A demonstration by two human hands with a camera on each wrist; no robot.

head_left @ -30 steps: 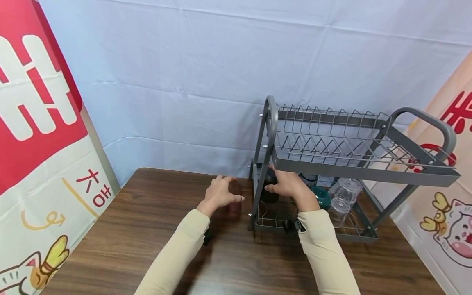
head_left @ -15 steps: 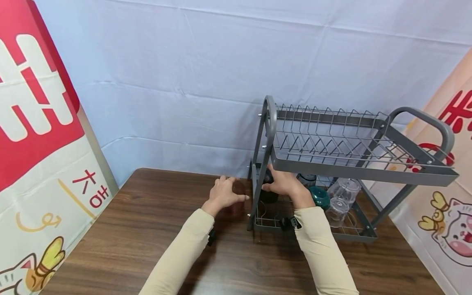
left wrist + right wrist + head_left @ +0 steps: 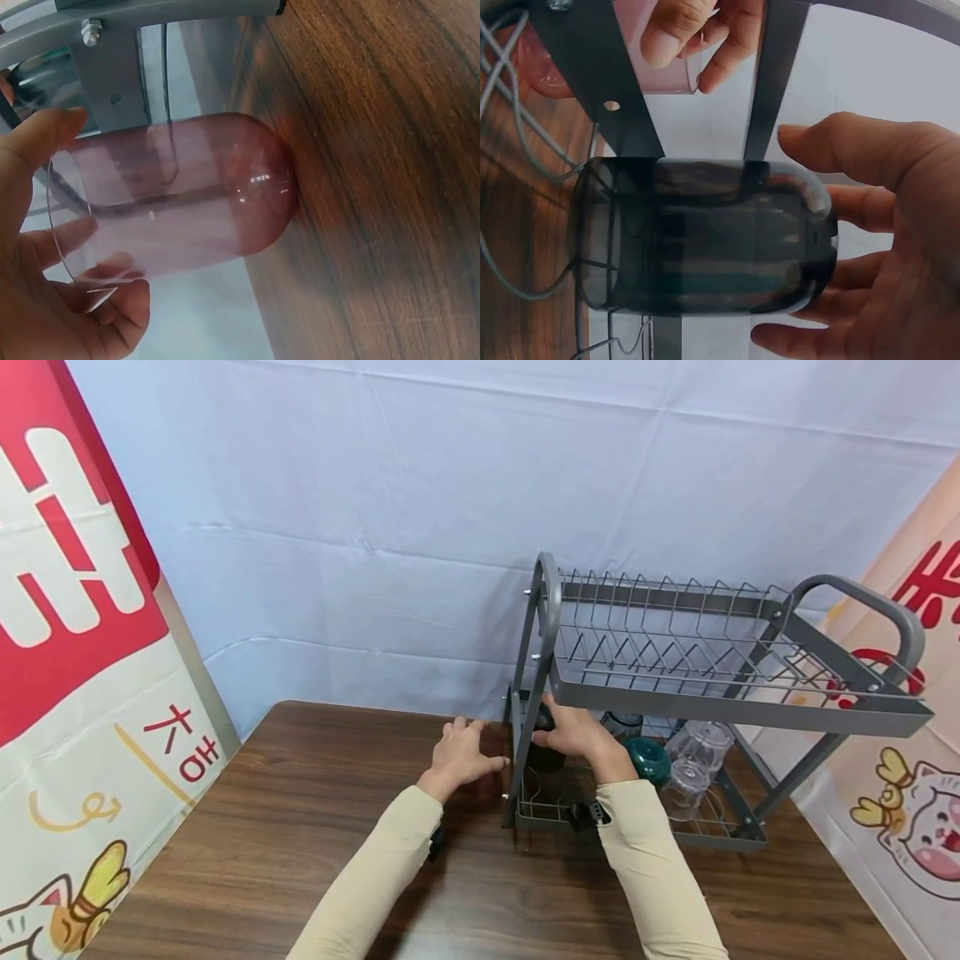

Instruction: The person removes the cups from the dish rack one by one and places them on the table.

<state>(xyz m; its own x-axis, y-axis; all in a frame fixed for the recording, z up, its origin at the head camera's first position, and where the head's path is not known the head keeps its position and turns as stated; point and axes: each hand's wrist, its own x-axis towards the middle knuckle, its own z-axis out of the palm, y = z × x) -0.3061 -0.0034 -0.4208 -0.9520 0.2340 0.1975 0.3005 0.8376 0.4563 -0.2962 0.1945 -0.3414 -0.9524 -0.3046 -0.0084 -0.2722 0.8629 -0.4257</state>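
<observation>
A transparent pink drinking glass (image 3: 187, 202) stands upright on the wooden table, just outside the rack's left end. My left hand (image 3: 455, 756) holds it near the rim, thumb on one side and bent fingers on the other. Inside the lower tier of the dish rack (image 3: 738, 706), at its left end, a dark smoky glass (image 3: 705, 240) rests on the wires. Around the upper end of that glass is my right hand (image 3: 922, 202). Its thumb stays apart from the glass, with the fingers spread behind; whether those fingers touch it I cannot tell.
Farther right on the lower tier are a teal glass (image 3: 648, 762), clear glasses (image 3: 686, 789) and another dark glass (image 3: 622, 725). The rack's left post (image 3: 528, 735) stands between my hands. Behind the table (image 3: 315, 793) hangs a pale cloth (image 3: 360, 568).
My left hand and the pink glass have shifted slightly right, closer to the rack post. The right hand stays by the dark glass with little change. The view has shifted a little.
</observation>
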